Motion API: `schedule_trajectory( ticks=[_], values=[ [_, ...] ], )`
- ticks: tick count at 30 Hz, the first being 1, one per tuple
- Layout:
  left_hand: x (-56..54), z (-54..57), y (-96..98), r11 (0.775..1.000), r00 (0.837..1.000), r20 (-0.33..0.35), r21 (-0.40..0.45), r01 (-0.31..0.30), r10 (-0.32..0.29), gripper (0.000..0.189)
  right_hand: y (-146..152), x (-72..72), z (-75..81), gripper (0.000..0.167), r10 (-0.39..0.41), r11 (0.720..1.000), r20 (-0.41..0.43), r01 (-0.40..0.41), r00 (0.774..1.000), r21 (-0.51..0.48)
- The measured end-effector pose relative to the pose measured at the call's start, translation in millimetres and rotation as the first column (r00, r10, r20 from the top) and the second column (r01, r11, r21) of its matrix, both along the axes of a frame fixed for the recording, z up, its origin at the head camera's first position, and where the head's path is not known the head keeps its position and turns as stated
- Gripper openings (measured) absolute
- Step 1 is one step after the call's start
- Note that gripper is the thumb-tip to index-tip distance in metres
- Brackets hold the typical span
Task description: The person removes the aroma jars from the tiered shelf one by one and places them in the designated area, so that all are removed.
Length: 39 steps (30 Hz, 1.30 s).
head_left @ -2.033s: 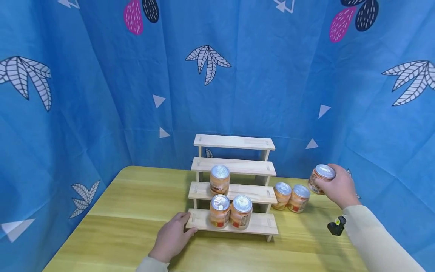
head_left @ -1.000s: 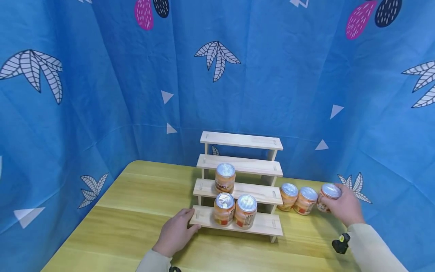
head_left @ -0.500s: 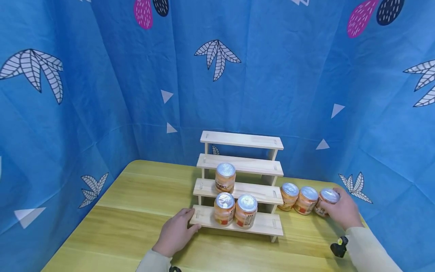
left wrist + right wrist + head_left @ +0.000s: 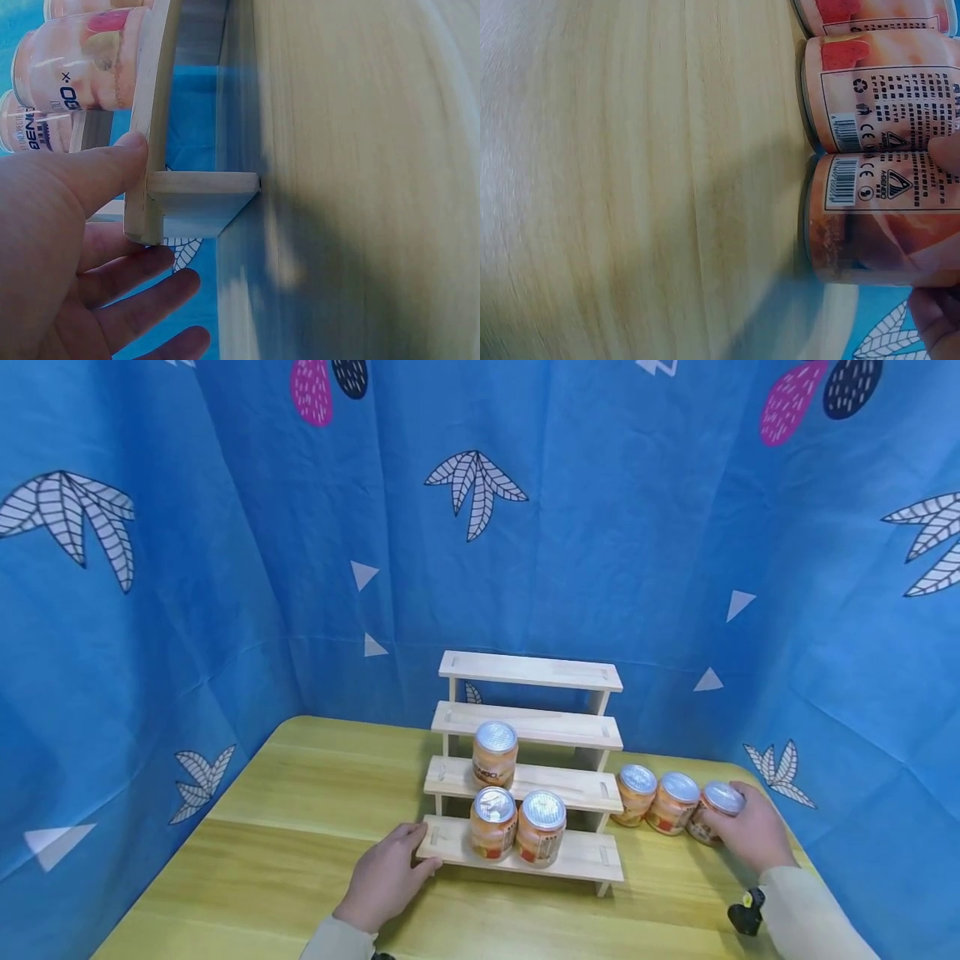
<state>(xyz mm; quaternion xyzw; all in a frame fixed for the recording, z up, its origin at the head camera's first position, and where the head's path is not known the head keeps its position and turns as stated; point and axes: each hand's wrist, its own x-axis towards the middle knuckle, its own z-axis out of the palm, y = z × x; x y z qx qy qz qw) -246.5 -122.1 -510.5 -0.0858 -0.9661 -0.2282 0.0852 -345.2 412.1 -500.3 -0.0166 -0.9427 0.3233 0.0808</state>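
Note:
My left hand (image 4: 384,875) holds the left end of the lowest board of a pale wooden step rack (image 4: 588,857). In the left wrist view its thumb lies on top of the board, with the forefinger on the opposite side and the other fingers spread. Far right, my right hand (image 4: 759,833) grips an orange can (image 4: 885,232) with a silver lid, upright on the table. This can touches a second can (image 4: 885,90) in a row of three beside the rack. Two cans (image 4: 492,837) stand on the lowest step, and one can (image 4: 493,767) on the step above.
The yellow wood-grain table (image 4: 300,793) bears the rack and the row of cans. A blue patterned curtain (image 4: 600,527) hangs behind and along both sides. The table's right edge runs close by the right hand.
My right hand has lowered its can to the table, then brought it left and nearer until it stands against the row. The left hand stays on the rack. The view has shifted slightly.

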Motion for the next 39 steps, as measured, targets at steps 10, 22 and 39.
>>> schedule_trajectory(
  ticks=[10,22,39],
  values=[
    [1.2,-1.1,-1.6,1.000,1.000,-0.013,0.004,0.012,-0.012,0.065,-13,5.2,19.4,0.080,0.081,0.992,-0.076,-0.074,0.994,0.101],
    [2.5,-1.6,-1.7,1.000,0.999,-0.045,0.014,0.022,-0.021,0.063,-78,6.0,72.2,0.073,0.182,0.977,-0.131,-0.165,0.975,0.133],
    [3.6,2.0,-1.5,0.999,0.999,-0.048,0.023,0.026,-0.025,0.063,-172,1.4,113.5,0.074,0.378,0.925,-0.142,-0.366,0.915,0.100]
  ],
)
